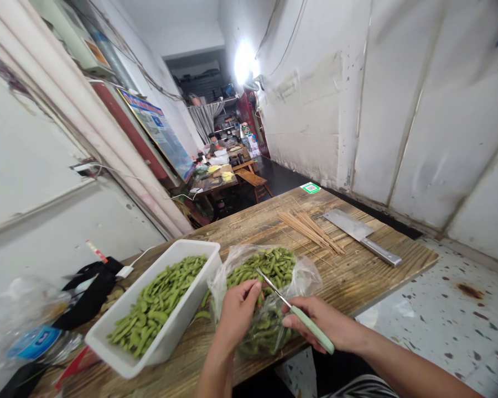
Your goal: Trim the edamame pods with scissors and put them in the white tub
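Note:
My right hand [321, 319] is closed around the pale green handle of a pair of scissors [311, 330]. Their metal blades point up and left, over a clear plastic bag [309, 275] heaped with green edamame pods [276, 262]. Just left of the blades, my left hand [239, 307] pinches a green pod [260, 298], mostly covered by the fingers. On the left stands a long white plastic tub [213, 250] part-filled with more pods [157, 309]. A few loose pods lie on the wood between tub and bag.
A cleaver [348, 224] and a bundle of thin wooden skewers [311, 229] lie on the wooden table [249, 226] beyond the bag. A plastic bottle [41, 345] and black cloth [83, 298] crowd the left side. A person [213, 145] sits at a distant table.

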The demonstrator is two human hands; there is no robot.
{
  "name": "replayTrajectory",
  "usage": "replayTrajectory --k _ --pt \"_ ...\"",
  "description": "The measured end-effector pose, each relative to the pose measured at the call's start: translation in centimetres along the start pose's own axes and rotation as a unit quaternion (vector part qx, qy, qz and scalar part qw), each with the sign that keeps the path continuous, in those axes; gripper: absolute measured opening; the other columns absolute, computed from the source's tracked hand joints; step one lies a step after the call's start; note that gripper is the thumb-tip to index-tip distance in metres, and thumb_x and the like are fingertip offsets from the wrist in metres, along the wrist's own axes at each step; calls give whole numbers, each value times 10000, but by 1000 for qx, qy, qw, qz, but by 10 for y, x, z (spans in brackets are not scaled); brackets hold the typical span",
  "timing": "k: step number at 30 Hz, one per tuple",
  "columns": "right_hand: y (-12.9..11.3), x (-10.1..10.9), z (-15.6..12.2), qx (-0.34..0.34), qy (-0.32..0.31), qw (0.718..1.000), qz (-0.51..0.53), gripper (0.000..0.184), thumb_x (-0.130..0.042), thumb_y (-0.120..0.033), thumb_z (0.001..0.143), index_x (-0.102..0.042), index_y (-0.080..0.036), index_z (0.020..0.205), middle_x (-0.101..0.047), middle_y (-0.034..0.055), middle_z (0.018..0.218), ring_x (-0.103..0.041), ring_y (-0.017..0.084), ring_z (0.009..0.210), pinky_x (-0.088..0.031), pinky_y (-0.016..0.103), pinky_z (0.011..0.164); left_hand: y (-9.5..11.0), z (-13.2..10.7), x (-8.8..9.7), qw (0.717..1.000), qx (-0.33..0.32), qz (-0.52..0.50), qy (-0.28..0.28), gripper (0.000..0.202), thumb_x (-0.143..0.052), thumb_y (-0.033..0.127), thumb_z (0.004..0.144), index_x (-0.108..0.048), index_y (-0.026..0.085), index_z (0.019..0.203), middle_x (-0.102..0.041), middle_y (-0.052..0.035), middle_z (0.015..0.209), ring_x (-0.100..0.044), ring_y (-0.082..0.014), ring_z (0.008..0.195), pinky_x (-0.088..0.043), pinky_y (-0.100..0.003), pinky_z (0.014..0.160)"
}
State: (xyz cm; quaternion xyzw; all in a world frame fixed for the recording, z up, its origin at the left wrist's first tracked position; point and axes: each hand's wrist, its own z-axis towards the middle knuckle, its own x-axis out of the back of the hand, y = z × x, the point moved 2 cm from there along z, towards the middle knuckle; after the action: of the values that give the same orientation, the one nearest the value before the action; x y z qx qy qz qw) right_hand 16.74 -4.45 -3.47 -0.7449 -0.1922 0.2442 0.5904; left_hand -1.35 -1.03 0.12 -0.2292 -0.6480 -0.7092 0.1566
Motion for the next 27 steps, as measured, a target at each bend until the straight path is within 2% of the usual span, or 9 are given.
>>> replayTrajectory --k 5,8,11,13,15,17,19,22,27 --pt "4 4 0 -22 1 999 27 412 -666 -528 776 -540 -164 922 -417 -113 468 -381 52 337 -331 142 297 -6 -7 37 985 26 109 130 373 -500 493 793 -719 192 799 -662 -42 644 -586 -218 635 -423 -297 619" --pt "3 11 -4 -2 22 998 52 473 -624 -602 779 -530 -170 948 -475 -85 567 -419 50 365 -371 151 319 -15 -13 95 910 83 255 315 435 -455 481 823 -721 167 964 -720 -125 905 -629 -289 824 -445 -359 725" --pt "0 15 -10 16 36 998 57 519 -583 -652 787 -504 -171 963 -488 -70 626 -436 47 395 -379 157 352 -18 -13 128 832 124 389 375 529 -423 490 848 -666 106 1120 -675 -223 1071 -601 -379 953 -432 -452 771" --pt "-2 14 -12 19 30 998 54 535 -583 -664 782 -493 -169 965 -483 -68 638 -431 43 409 -373 155 367 -14 -8 118 835 62 419 351 471 -444 452 852 -668 132 1115 -657 -215 1135 -586 -376 1015 -413 -465 827" --pt "-2 12 -13 16 18 999 49 539 -585 -666 779 -488 -169 963 -470 -73 633 -419 40 418 -372 150 375 -7 -2 85 880 -26 401 254 322 -493 379 844 -714 198 994 -695 -147 1081 -606 -320 1008 -388 -432 884" --pt "-2 10 -13 11 9 999 48 532 -582 -664 783 -484 -172 961 -457 -78 625 -409 40 423 -380 150 382 -4 4 46 920 -34 376 105 197 -560 321 809 -740 239 812 -734 -92 901 -633 -296 918 -363 -435 886" --pt "-1 9 -13 11 2 999 45 520 -579 -655 793 -483 -174 967 -452 -79 623 -411 42 425 -379 151 384 -2 7 18 926 -15 375 37 144 -605 273 770 -733 230 720 -727 -88 813 -631 -305 883 -352 -447 865" --pt "3 10 -13 8 -7 999 42 510 -577 -640 806 -490 -173 992 -449 -81 618 -416 44 427 -373 148 383 -1 9 9 943 -8 329 46 139 -599 225 755 -733 225 718 -730 -85 814 -632 -296 889 -359 -425 859" --pt "8 9 -13 -1 -23 1000 18 547 -576 -658 794 -499 -168 1025 -459 -83 592 -430 49 428 -366 140 383 0 6 18 995 0 87 46 180 -632 349 727 -751 221 773 -755 -70 846 -658 -272 852 -445 -362 820"
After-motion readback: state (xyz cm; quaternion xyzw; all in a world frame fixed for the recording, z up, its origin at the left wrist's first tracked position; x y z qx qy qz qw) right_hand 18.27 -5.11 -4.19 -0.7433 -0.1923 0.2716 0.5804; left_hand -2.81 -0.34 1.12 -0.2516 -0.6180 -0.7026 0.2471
